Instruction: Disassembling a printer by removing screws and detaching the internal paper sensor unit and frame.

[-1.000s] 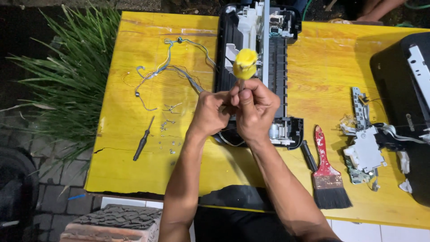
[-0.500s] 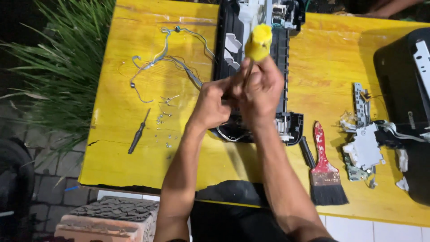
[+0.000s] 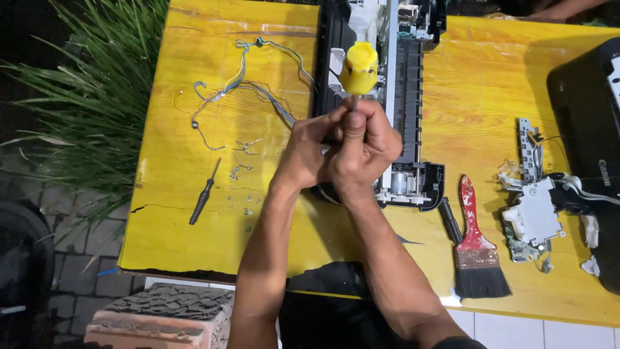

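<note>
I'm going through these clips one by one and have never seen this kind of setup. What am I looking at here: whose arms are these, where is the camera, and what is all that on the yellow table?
The camera sits on a person's head and looks straight down, so the two bare arms coming up from the bottom edge are that person's own. The left hand and right hand are pressed together around the thin shaft of a yellow-handled screwdriver, whose handle sticks up above the fingers. Under the hands lies an opened printer with its cover off, on a yellow wooden table. To the left lie loose wires, small screws and a black screwdriver. To the right lie a red-handled paintbrush, removed circuit parts and a black casing. Green plants grow beside the table.
</note>
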